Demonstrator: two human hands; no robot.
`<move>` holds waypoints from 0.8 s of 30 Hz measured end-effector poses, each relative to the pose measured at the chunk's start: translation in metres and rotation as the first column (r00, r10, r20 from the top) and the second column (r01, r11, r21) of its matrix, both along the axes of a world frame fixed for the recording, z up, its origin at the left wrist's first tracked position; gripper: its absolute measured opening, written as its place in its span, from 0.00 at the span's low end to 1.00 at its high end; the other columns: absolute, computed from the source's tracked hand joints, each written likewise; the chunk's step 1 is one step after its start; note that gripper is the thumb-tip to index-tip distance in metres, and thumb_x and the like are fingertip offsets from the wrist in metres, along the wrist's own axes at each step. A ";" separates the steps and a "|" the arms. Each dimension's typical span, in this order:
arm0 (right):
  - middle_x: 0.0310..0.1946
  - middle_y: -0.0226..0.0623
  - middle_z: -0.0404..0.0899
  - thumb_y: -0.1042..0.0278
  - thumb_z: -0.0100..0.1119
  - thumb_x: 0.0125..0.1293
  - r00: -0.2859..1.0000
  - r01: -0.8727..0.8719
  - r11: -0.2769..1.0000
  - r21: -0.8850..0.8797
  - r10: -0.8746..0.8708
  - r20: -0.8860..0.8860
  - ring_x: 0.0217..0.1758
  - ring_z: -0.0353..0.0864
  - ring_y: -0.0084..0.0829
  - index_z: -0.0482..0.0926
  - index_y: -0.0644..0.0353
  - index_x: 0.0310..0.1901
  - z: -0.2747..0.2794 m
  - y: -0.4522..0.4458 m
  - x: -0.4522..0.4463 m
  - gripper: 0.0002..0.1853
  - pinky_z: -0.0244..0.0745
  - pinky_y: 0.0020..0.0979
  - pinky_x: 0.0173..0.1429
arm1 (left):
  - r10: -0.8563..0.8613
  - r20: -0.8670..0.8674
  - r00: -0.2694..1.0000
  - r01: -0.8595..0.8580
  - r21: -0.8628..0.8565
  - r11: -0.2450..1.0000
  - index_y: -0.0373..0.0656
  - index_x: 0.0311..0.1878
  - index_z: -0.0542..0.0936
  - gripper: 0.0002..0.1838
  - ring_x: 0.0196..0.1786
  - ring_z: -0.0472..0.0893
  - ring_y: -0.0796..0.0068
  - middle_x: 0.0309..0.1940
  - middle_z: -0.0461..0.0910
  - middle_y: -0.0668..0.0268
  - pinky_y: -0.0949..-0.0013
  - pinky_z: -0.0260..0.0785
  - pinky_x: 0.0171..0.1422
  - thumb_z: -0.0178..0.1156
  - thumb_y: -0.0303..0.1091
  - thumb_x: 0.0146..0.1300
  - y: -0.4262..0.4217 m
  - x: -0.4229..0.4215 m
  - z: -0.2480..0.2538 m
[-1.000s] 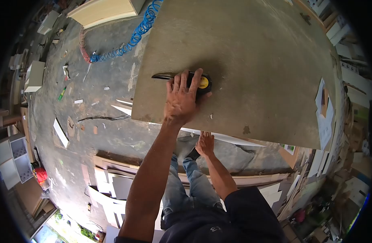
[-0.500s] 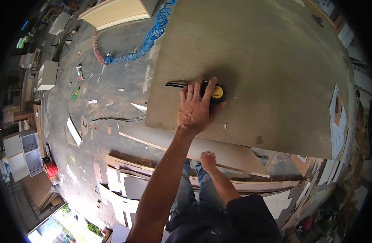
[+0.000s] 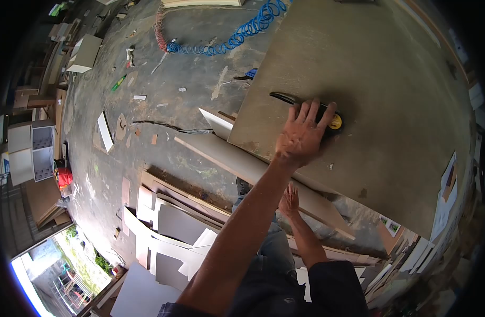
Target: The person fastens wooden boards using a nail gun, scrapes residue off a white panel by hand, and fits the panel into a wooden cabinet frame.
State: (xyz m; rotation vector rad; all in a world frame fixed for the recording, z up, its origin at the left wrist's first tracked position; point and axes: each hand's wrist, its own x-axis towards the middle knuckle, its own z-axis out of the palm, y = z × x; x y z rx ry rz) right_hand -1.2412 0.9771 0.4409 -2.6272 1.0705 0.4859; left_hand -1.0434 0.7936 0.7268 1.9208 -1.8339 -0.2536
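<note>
My left hand (image 3: pixel 300 138) lies over a black and yellow tape measure (image 3: pixel 335 122) on the brown tabletop (image 3: pixel 390 105), its fingers curled across the case. A dark strip (image 3: pixel 282 97) sticks out to the left of that hand. Below the near table edge, my right hand (image 3: pixel 289 201) holds the edge of a long grey panel (image 3: pixel 237 161); its fingers show on the panel and its thumb is hidden. The panel slants down to the right, partly under the tabletop and behind my left forearm.
Stacked board offcuts (image 3: pixel 181 224) lie near my legs. A blue coiled hose (image 3: pixel 247 34) crosses the floor beyond the table's left edge. Loose scraps, a green bottle (image 3: pixel 118 83) and a white strip (image 3: pixel 105 132) lie farther left. Papers (image 3: pixel 444 203) rest at the table's right end.
The long panel has come out from below the near table edge, with my right hand at it. My left hand stays on the tape measure. The view has shifted and turned, moving the table rightward.
</note>
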 end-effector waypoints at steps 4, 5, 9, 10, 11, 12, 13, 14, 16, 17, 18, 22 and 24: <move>0.71 0.46 0.63 0.63 0.54 0.67 0.970 -0.112 0.969 -0.221 0.155 0.189 0.75 0.58 0.48 0.78 0.58 0.58 0.004 -0.029 -0.001 0.20 0.57 0.53 0.72 | -0.005 -0.002 1.000 0.005 -0.024 1.000 0.49 0.75 0.57 0.39 0.68 0.64 0.49 0.65 0.64 0.46 0.47 0.50 0.75 0.54 0.58 0.67 0.001 0.000 -0.001; 0.72 0.45 0.62 0.63 0.53 0.67 0.970 -0.118 0.972 -0.203 0.157 0.188 0.74 0.58 0.48 0.75 0.57 0.63 0.012 -0.039 -0.001 0.22 0.57 0.53 0.72 | -0.009 -0.011 1.000 0.008 -0.026 1.000 0.49 0.75 0.57 0.39 0.68 0.64 0.50 0.65 0.64 0.47 0.46 0.50 0.75 0.54 0.58 0.67 0.001 0.000 -0.001; 0.66 0.47 0.68 0.65 0.53 0.67 0.990 0.081 0.996 0.033 -0.085 0.110 0.70 0.64 0.50 0.73 0.56 0.64 0.031 -0.071 0.010 0.23 0.59 0.52 0.71 | -0.008 -0.023 1.000 0.007 -0.039 0.999 0.49 0.76 0.57 0.40 0.68 0.64 0.50 0.65 0.64 0.47 0.46 0.51 0.74 0.55 0.58 0.67 -0.001 -0.001 -0.002; 0.58 0.48 0.75 0.66 0.53 0.66 0.988 0.129 0.985 0.118 -0.138 0.070 0.64 0.71 0.49 0.75 0.58 0.60 0.028 -0.080 0.014 0.21 0.63 0.49 0.69 | -0.008 -0.025 1.000 0.007 -0.041 0.999 0.49 0.76 0.57 0.40 0.68 0.64 0.50 0.65 0.64 0.47 0.46 0.51 0.74 0.55 0.58 0.67 -0.001 -0.001 -0.002; 0.58 0.48 0.75 0.66 0.53 0.66 0.988 0.129 0.985 0.118 -0.138 0.070 0.64 0.71 0.49 0.75 0.58 0.60 0.028 -0.081 0.014 0.21 0.63 0.49 0.69 | -0.012 -0.023 1.000 0.012 -0.030 0.999 0.49 0.76 0.57 0.39 0.68 0.64 0.50 0.66 0.64 0.47 0.46 0.51 0.74 0.55 0.57 0.67 0.000 0.000 -0.001; 0.56 0.48 0.76 0.66 0.53 0.66 0.979 0.121 0.992 0.045 -0.127 0.162 0.62 0.73 0.48 0.76 0.58 0.58 0.025 -0.081 0.013 0.20 0.64 0.48 0.67 | -0.017 -0.019 1.000 0.016 -0.017 1.000 0.49 0.75 0.57 0.39 0.68 0.64 0.49 0.66 0.64 0.47 0.46 0.52 0.74 0.55 0.57 0.67 0.000 0.000 -0.001; 0.53 0.48 0.78 0.66 0.53 0.66 0.962 0.118 0.993 -0.031 -0.106 0.254 0.59 0.76 0.48 0.77 0.59 0.56 0.022 -0.082 0.014 0.18 0.66 0.48 0.66 | -0.015 -0.015 1.000 0.015 -0.019 1.000 0.49 0.75 0.57 0.39 0.68 0.64 0.49 0.66 0.64 0.47 0.46 0.52 0.74 0.55 0.57 0.67 0.001 0.000 -0.002; 0.53 0.48 0.78 0.66 0.53 0.66 0.961 0.112 0.993 -0.035 -0.099 0.258 0.59 0.76 0.48 0.77 0.59 0.56 0.021 -0.081 0.015 0.18 0.66 0.48 0.66 | -0.011 0.001 1.000 0.011 -0.034 0.999 0.49 0.75 0.57 0.39 0.69 0.64 0.49 0.66 0.64 0.46 0.46 0.52 0.74 0.55 0.57 0.67 0.001 -0.001 -0.004; 0.52 0.47 0.79 0.66 0.53 0.66 0.980 0.106 0.993 -0.051 -0.096 0.173 0.58 0.77 0.48 0.77 0.60 0.55 0.031 -0.076 0.017 0.17 0.68 0.48 0.63 | 0.009 0.024 1.000 -0.008 -0.053 0.999 0.48 0.75 0.57 0.39 0.69 0.64 0.49 0.67 0.64 0.46 0.46 0.52 0.73 0.55 0.57 0.67 -0.001 -0.001 -0.005; 0.52 0.47 0.79 0.66 0.53 0.66 0.980 0.094 0.994 -0.049 -0.083 0.179 0.58 0.77 0.48 0.77 0.60 0.55 0.012 -0.068 0.015 0.17 0.68 0.48 0.63 | -0.002 0.007 1.000 0.002 -0.055 0.998 0.47 0.75 0.57 0.39 0.69 0.64 0.49 0.67 0.64 0.45 0.46 0.52 0.73 0.53 0.57 0.68 -0.001 -0.001 -0.005; 0.52 0.46 0.78 0.66 0.54 0.66 0.953 0.174 0.985 0.003 -0.169 0.253 0.58 0.76 0.47 0.77 0.59 0.55 -0.037 -0.057 0.005 0.17 0.66 0.48 0.64 | -0.010 -0.009 1.000 0.009 -0.055 0.998 0.46 0.75 0.57 0.38 0.69 0.64 0.49 0.67 0.64 0.45 0.46 0.52 0.73 0.52 0.57 0.68 0.000 0.000 -0.004; 0.65 0.46 0.67 0.60 0.55 0.68 0.924 0.154 0.983 0.101 -0.180 0.337 0.70 0.64 0.44 0.70 0.56 0.66 -0.019 -0.038 -0.004 0.26 0.53 0.50 0.72 | -0.024 0.015 1.000 0.025 -0.030 0.999 0.44 0.74 0.58 0.36 0.70 0.63 0.51 0.67 0.64 0.46 0.49 0.52 0.73 0.48 0.57 0.71 -0.001 -0.001 -0.004; 0.75 0.48 0.53 0.53 0.56 0.69 0.999 0.020 0.999 0.031 -0.021 0.040 0.78 0.52 0.44 0.58 0.53 0.74 0.004 -0.031 0.001 0.35 0.46 0.52 0.75 | -0.021 0.015 1.000 0.021 -0.027 0.999 0.45 0.74 0.58 0.36 0.70 0.63 0.52 0.67 0.64 0.46 0.50 0.53 0.73 0.48 0.57 0.71 -0.001 0.000 -0.004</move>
